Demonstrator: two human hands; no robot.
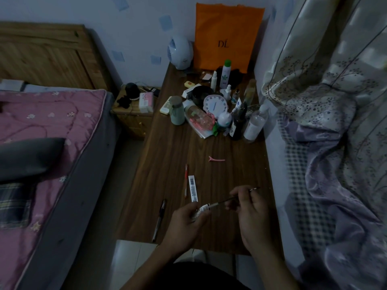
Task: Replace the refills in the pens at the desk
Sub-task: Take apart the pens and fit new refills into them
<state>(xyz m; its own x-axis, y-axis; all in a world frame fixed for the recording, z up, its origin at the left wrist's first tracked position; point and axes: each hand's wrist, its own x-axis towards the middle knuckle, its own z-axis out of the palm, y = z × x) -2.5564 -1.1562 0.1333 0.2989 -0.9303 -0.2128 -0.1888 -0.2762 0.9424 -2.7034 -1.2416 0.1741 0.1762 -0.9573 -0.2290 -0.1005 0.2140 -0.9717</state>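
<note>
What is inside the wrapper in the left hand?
A thin dark refill sticks out of the wrapper held by the left hand; the right hand grips its free part. The end inside is covered by the wrapper and fingers.

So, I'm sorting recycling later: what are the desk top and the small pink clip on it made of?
The dark brown desk top looks like wood or wood-grain laminate, with streaky grain and a dull sheen. The small pink clip seems to be plastic, evenly coloured, though it's too small to be sure.
</note>
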